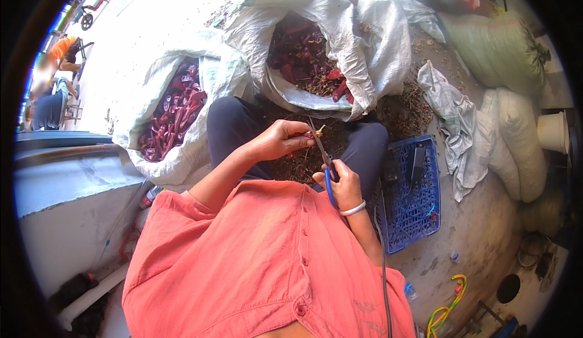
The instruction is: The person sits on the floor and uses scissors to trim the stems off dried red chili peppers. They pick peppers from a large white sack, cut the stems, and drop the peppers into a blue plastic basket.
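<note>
Pinched in the fingers of my left hand [275, 141] is a small dried red chili [308, 135], its pale stem end pointing right. My right hand [346, 187], with a white bracelet at the wrist, grips scissors [328, 179] with blue handles. Their blades reach up to the chili's stem end; whether they touch it I cannot tell. Left of my knees, an open white woven sack [135, 133] holds dark red dried chilies [176, 119]. Straight ahead, another open white sack [379, 47] holds chilies mixed with stem bits. Scraps [291, 169] lie between my legs.
A blue plastic crate [404, 232] with black objects inside stands by my right leg, and a cable [384, 277] runs past it. Full sacks [495, 47] and a crumpled white sack [452, 119] lie on the right. Another person [57, 59] sits at the far left.
</note>
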A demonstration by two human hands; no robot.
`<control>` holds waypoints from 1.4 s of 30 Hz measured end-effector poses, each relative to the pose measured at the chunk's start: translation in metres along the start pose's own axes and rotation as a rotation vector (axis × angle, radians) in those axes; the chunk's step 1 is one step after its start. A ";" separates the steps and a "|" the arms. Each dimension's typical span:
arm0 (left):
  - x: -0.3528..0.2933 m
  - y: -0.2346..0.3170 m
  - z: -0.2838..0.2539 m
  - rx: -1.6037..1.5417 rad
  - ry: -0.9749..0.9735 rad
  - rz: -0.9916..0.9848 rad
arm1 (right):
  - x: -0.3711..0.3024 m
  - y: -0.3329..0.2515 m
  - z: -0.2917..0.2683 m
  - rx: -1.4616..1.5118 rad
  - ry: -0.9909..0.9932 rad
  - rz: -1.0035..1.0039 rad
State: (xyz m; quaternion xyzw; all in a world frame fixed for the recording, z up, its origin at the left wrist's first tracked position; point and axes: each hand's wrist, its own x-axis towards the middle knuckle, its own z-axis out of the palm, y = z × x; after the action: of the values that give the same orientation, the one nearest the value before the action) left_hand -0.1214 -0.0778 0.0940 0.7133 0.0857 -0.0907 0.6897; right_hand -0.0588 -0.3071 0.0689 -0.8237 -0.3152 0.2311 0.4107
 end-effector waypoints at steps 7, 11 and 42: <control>0.002 -0.029 -0.006 0.002 0.067 -0.078 | -0.007 0.014 0.021 0.302 -0.113 0.218; -0.004 -0.027 -0.055 0.094 0.430 -0.127 | -0.007 0.024 0.022 0.519 -0.111 0.277; -0.117 -0.007 -0.201 1.511 0.658 -0.545 | 0.047 0.019 0.036 0.613 -0.140 0.339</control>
State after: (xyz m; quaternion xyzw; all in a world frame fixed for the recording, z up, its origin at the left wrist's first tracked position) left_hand -0.2345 0.1232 0.1224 0.9249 0.3653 -0.0746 -0.0745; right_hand -0.0431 -0.2630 0.0276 -0.6850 -0.1174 0.4356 0.5720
